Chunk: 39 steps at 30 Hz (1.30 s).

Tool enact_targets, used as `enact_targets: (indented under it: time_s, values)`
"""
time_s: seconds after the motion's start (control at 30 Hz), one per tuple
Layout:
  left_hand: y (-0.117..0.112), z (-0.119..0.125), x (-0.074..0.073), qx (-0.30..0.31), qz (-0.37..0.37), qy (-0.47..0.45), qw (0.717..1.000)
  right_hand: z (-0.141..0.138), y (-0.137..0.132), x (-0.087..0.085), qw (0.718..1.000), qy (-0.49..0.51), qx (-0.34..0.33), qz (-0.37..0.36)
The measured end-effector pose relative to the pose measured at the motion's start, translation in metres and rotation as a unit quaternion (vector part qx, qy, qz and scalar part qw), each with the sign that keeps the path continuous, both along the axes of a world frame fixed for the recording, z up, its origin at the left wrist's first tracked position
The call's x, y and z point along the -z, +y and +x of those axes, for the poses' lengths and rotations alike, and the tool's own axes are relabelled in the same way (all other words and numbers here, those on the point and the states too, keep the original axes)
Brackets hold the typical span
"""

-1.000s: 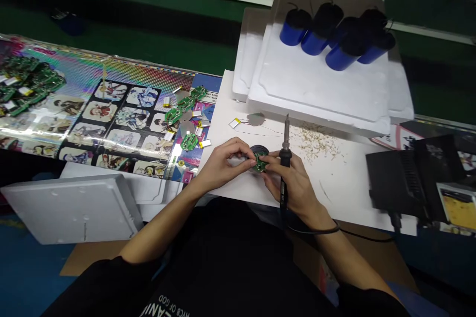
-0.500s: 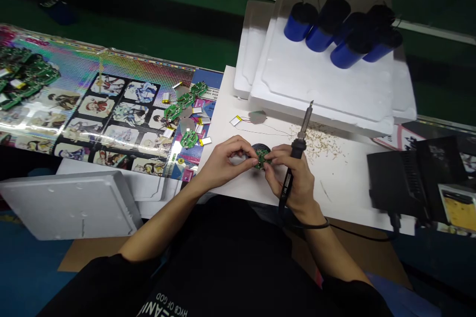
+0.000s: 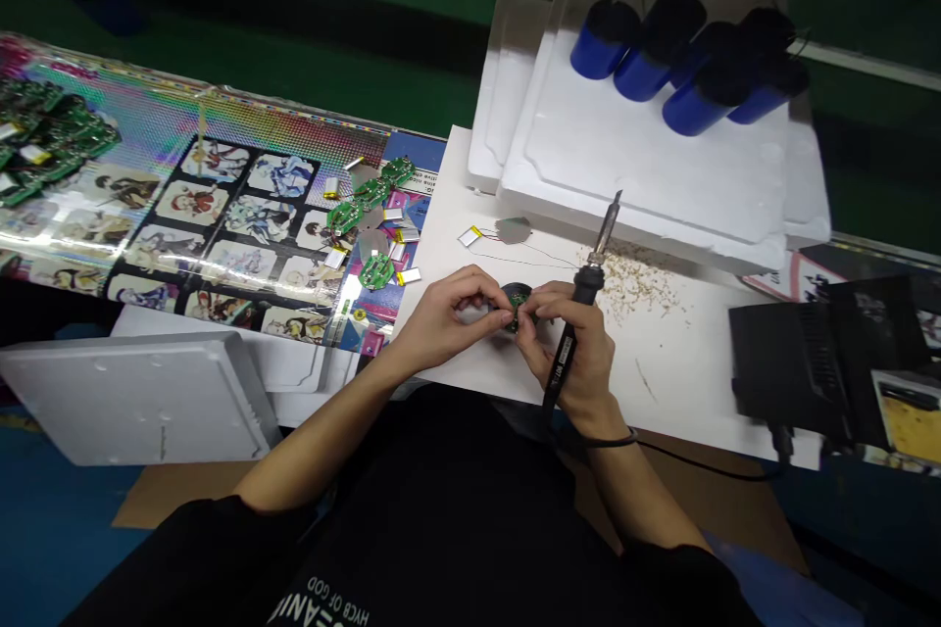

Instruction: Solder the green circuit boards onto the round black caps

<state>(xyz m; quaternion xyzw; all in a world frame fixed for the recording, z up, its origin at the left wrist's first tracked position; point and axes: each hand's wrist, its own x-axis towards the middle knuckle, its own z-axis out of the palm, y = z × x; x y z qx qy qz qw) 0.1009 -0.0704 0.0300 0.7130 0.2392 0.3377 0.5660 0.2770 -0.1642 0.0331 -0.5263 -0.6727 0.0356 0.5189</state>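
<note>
Between my two hands sits a small round green circuit board (image 3: 519, 299) in a dark round housing, partly covered by my fingers. My left hand (image 3: 452, 318) is closed, thumb and index finger pinching at the left edge of the board. In my right hand (image 3: 577, 348) a soldering iron (image 3: 586, 284) is held, its tip pointing up and away from the board. The right thumb and fingertips also press together at the board's right side; whatever they pinch is too small to make out. Beyond the hands lie a silver battery (image 3: 469, 236) with thin wires and a grey disc (image 3: 513, 230).
Blue cylinders (image 3: 639, 73) with dark tops stand on stacked white foam trays (image 3: 632, 171). Small clippings (image 3: 639, 284) litter the white sheet. A black soldering station (image 3: 783, 362) is at right. Circuit boards (image 3: 376, 270) and batteries lie left; a foam box (image 3: 132, 402) stands lower left.
My right hand, with the soldering iron, has shifted slightly left and its fingertips have closed in over the board. My left hand stays at the board's left edge. The whole view has moved slightly.
</note>
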Motion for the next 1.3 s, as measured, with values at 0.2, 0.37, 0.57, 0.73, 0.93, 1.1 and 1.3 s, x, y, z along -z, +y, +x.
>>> enact_targets:
  time_s: [0.2,0.37,0.57,0.73,0.93,1.1,1.3]
  values:
    - [0.0000,0.0006,-0.0002,-0.004,-0.004,0.000,1.000,0.0016,0.0002,0.0002,1.000,-0.008,-0.004,0.004]
    - [-0.0003,0.0008,0.0008,-0.015,-0.017,0.002,1.000,-0.0001,0.0001,0.0025,1.000,-0.017,-0.003,-0.001]
    - [-0.0006,0.0009,0.0008,-0.013,-0.016,0.001,1.000,-0.0003,0.0008,0.0004,1.000,-0.007,0.006,-0.001]
    - [-0.0008,0.0010,0.0002,-0.014,-0.009,0.002,1.000,-0.0028,0.0012,0.0010,1.000,0.028,0.005,-0.013]
    - [-0.0009,0.0018,-0.0006,-0.018,-0.016,0.004,1.000,-0.0033,0.0026,0.0028,1.000,0.014,0.009,-0.004]
    - [-0.0010,0.0014,-0.0014,-0.016,-0.020,0.009,1.000,-0.0026,0.0053,0.0056,1.000,-0.019,0.009,0.011]
    - [-0.0004,0.0009,-0.0021,-0.018,-0.033,0.009,0.999,-0.0064,0.0052,0.0043,0.998,-0.057,-0.003,0.027]
